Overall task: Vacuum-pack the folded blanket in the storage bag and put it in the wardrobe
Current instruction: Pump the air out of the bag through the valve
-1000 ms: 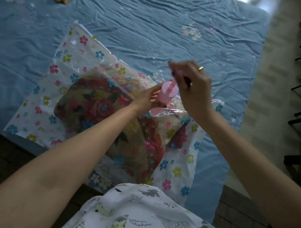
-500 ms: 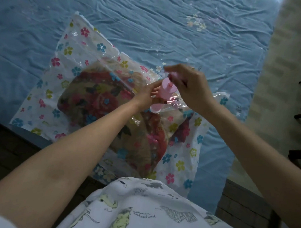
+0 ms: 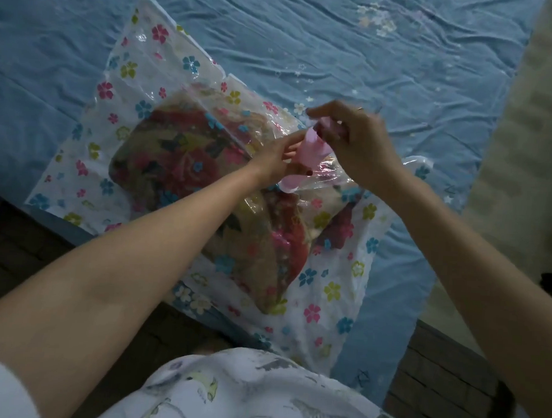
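Observation:
A clear storage bag (image 3: 92, 158) printed with coloured flowers lies on the bed, and a folded red and tan floral blanket (image 3: 188, 168) fills its middle. On top of the bag stands a small pink hand pump (image 3: 311, 149), its base on the bag's valve. My left hand (image 3: 278, 160) grips the pump's body from the left. My right hand (image 3: 349, 139) holds the pump's handle at the top, fingers curled round it.
The blue bed sheet (image 3: 336, 48) spreads out beyond the bag. The bed's dark wooden edge (image 3: 434, 380) runs along the near side, with pale floor (image 3: 527, 155) to the right. My white patterned shirt (image 3: 230, 391) fills the bottom.
My right hand has moved down with the pump's handle, which now sits lower and closer to the pump body. My left hand has kept its grip.

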